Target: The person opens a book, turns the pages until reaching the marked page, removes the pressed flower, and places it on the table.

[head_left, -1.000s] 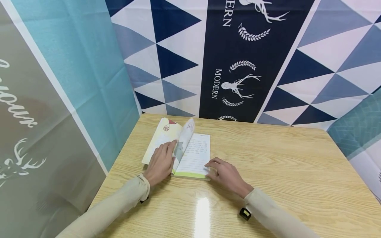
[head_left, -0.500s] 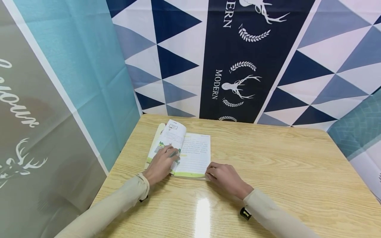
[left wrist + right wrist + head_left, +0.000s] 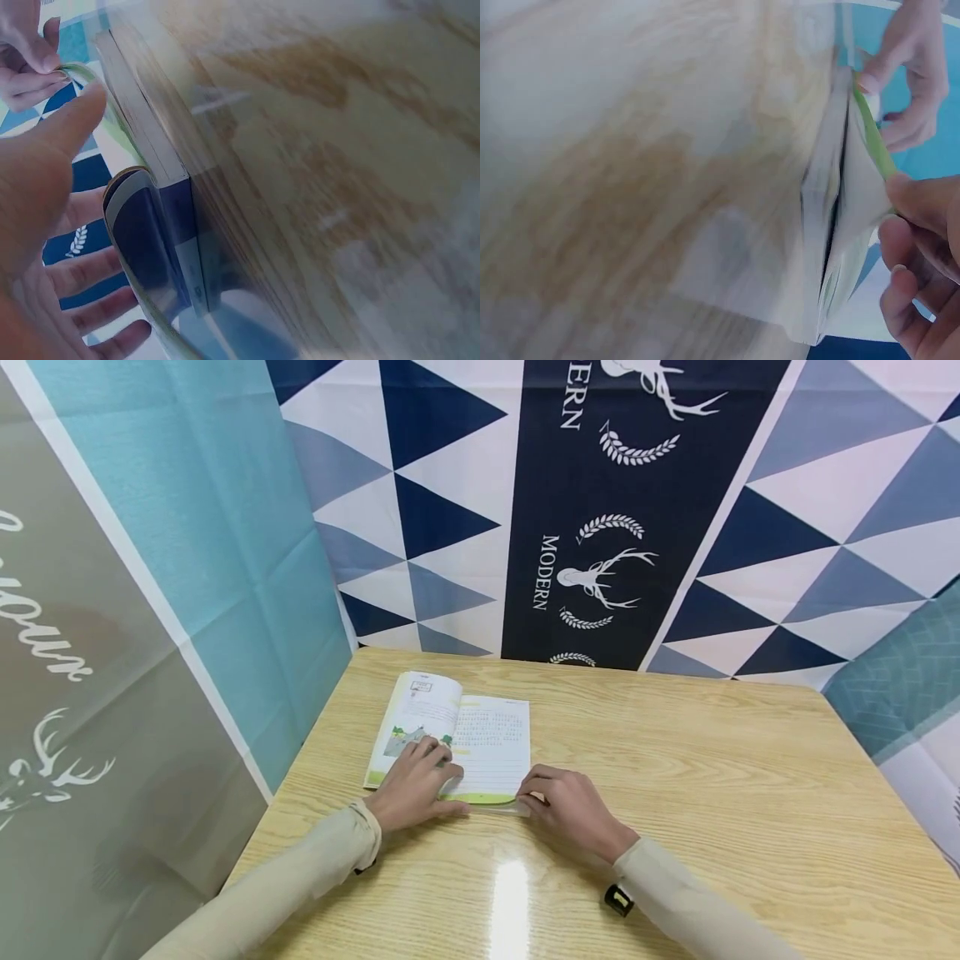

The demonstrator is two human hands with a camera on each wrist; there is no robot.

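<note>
An open book [image 3: 491, 727] lies on the table, with an illustrated left page [image 3: 423, 706] and a lined right page with a green bottom band. My left hand [image 3: 412, 787] rests on the lower part of the book near the fold, fingers spread; its thumb is at the bottom edge. In the left wrist view the dark blue spine [image 3: 176, 214] shows beside that hand. My right hand [image 3: 568, 803] pinches the lower right corner of the right page between thumb and finger. The right wrist view shows the green-edged page [image 3: 874, 139] lifted from the pages beneath.
The wooden table [image 3: 697, 760] extends to the right of the book and toward me. A patterned cloth [image 3: 450, 527] hangs behind it, and another cloth [image 3: 247, 552] borders its left side. A bright reflection lies on the near tabletop.
A page has turned over to the left and now lies flatter. My left hand has spread over the fold, its thumb moving right. The right hand has closed on the right page's corner.
</note>
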